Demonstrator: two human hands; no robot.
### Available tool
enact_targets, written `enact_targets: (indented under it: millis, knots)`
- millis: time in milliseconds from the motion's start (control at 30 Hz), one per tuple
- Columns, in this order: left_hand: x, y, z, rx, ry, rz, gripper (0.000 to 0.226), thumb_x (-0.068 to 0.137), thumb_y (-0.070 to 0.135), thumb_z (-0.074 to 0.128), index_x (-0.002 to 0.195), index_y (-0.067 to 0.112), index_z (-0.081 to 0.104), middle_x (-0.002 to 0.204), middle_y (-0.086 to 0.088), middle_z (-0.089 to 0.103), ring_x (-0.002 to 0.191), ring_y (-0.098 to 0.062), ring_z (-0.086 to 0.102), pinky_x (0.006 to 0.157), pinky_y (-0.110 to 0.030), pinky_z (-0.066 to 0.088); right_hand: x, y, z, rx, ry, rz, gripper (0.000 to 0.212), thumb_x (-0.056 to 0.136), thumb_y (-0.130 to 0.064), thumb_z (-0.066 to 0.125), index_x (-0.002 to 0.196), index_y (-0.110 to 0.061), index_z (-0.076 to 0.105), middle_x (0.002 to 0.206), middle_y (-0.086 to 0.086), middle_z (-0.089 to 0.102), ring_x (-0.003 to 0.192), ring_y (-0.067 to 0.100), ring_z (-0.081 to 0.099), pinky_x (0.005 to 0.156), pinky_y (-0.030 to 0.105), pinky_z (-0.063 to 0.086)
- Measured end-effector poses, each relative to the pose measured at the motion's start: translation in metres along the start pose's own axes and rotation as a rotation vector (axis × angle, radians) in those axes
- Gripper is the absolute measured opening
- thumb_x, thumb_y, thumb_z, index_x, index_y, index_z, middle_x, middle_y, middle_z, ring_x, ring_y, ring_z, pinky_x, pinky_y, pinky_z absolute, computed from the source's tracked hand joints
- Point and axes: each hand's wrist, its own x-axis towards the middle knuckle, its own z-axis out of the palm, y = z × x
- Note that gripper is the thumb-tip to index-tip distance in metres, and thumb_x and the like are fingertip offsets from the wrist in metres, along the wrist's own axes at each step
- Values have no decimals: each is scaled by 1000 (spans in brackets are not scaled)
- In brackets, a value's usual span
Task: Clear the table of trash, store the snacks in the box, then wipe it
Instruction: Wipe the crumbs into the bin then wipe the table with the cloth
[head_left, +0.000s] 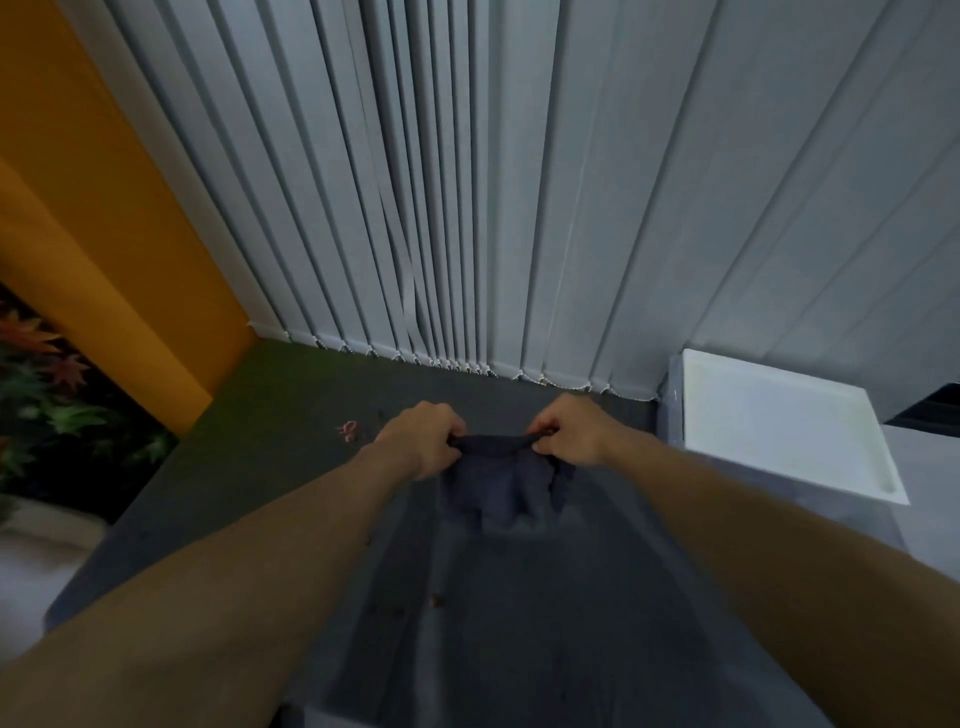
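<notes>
Head view: both hands hold one dark blue soft cloth by its top edge. The left hand is closed on the left corner, the right hand pinches the right corner, and the cloth hangs down between them, approx. over the middle of the dark grey table. If its lower edge touches the top, I cannot tell.

Judging from this, trash and snacks are mostly gone and the wiping step is in hand – the cloth is only being spread or folded.

Risks: the table is not fully clean. A small pinkish scrap lies just beside the left hand, and a brown crumb lies nearer to the person. A wide wipe can push them off the edge to the floor, or drag them under the cloth. A loose grip on one corner lets the cloth bunch up.

Around: a white plastic box with closed lid stands at the right edge, near the right hand, so it limits a stroke to that side. Grey vertical blinds hang behind the far edge; an orange wall is at left, w/ a leaf-pattern picture.
</notes>
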Motion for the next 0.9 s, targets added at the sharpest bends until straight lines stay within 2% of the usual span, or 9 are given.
enact_targets:
  millis: [67,133,267,333,400,500,567,733,900]
  knots:
    - [2,-2,12,7,24,-24,14,83,19,62,74,29,58,92,-4,68,94,-33,66,77,-43,55,3,4,13,2,81,7,25,87,-9,64,101,-24,79,88,-6,72,91,13,66,79,22,47]
    - [7,-5,22,9,61,-34,10,85,19,59,84,25,66,96,-6,70,95,-36,66,77,-45,56,7,9,24,13,184,1,31,88,-6,59,103,-23,78,95,-4,75,92,15,67,77,20,44]
    - [18,-10,43,26,71,-37,21,95,21,53,101,26,72,103,-9,71,99,-39,65,77,-42,52,16,23,47,-4,289,-37,33,86,-6,58,105,-22,78,102,-2,77,96,19,68,80,20,44]
    - [21,-16,60,43,7,-44,28,96,22,51,113,31,71,110,-10,69,103,-40,64,81,-42,52,18,34,62,-41,229,-46,31,88,-5,59,110,-19,77,111,0,75,103,21,68,91,24,47]
    - [22,-26,82,48,-109,-46,32,93,25,51,117,35,69,118,-10,67,108,-39,64,88,-43,54,17,42,76,-58,81,11,31,89,-8,61,114,-19,75,117,0,73,109,20,66,97,25,47]
    - [21,-39,107,54,-303,-66,36,88,28,52,120,34,68,129,-7,65,117,-35,61,98,-46,50,11,47,93,-38,-143,108,35,86,-12,62,119,-20,73,123,-2,70,114,18,64,101,30,48]
    - [19,-44,112,56,-348,-86,42,88,30,50,127,34,64,137,-6,60,124,-34,57,103,-50,46,9,47,99,-39,-196,132,38,88,-13,60,123,-20,70,129,-2,67,119,19,61,104,31,47]
    - [21,-48,101,19,-246,-91,40,97,31,41,134,27,55,140,-12,58,124,-39,56,101,-48,47,15,39,94,-32,-95,169,45,91,-15,57,135,-23,61,137,-1,61,128,21,55,107,30,42]
    - [21,-46,70,52,-115,-70,49,97,36,34,141,20,49,147,-9,53,133,-34,50,110,-44,39,15,15,79,-34,36,133,37,93,-21,55,129,-22,63,126,3,67,117,28,60,95,35,48]
